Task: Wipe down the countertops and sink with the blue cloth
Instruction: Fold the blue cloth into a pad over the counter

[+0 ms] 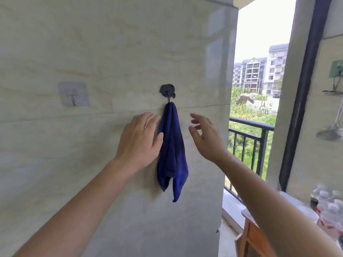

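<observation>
The blue cloth (172, 151) hangs straight down from the black hook (167, 91) on the pale tiled wall (92, 43), gathered narrow at the hook and widening into two loose tails below. The left hand (139, 140) is below and left of the hook, just beside the cloth's left edge. Its fingers are straight and close together, pointing up toward the hook, and its thumb overlaps that edge of the cloth; whether it presses the fabric cannot be told. The right hand (206, 138) is below and right of the hook, apart from the cloth, with a strip of bare wall between them. Its fingers are spread and loosely bent, palm turned toward the cloth, holding nothing. Both forearms rise from below the hook and angle inward, so the hands flank the cloth on either side. Left of the hook, well apart, a clear adhesive hook (73, 96) sticks to the wall. Right of the hook the wall ends at a vertical corner, beyond which a dark railing (250, 138) stands. Far below and right of the hook, blurred bottles (330, 206) sit on a wooden table (254, 236).
</observation>
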The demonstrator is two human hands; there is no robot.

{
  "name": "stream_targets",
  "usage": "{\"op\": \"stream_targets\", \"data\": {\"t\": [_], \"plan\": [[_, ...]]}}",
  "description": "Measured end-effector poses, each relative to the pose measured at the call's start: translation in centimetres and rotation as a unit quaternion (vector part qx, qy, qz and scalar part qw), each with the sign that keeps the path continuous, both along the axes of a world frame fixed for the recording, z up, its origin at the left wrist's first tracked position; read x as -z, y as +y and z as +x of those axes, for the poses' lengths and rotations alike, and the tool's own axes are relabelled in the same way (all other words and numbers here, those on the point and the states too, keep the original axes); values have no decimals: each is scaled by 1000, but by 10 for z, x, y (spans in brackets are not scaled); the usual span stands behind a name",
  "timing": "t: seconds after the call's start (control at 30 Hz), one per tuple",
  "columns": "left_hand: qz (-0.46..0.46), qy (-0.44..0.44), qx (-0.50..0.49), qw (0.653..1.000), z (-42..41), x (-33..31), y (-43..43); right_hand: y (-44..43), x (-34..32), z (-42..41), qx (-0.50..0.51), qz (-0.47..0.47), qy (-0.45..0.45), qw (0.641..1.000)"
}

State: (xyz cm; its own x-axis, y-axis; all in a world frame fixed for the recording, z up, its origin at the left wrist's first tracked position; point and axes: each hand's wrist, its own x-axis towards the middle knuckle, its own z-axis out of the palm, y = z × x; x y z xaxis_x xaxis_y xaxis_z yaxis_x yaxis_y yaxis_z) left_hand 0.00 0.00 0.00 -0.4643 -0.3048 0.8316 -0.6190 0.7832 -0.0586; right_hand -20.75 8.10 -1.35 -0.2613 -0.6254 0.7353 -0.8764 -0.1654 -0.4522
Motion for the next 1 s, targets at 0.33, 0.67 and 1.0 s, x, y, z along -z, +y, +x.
{"op": "stream_targets", "data": {"t": [0.33, 0.67, 1.0], "plan": [[-140, 128, -41, 981, -45, -18, -40, -51, -22, 6, -17, -61, -59, 996], [-92, 160, -28, 982, -52, -21, -34, -41, -35, -17, -71, 13, 21, 997], [14, 168, 37, 985, -40, -37, -21, -44, -38, 6, -103, 32, -20, 994]]}}
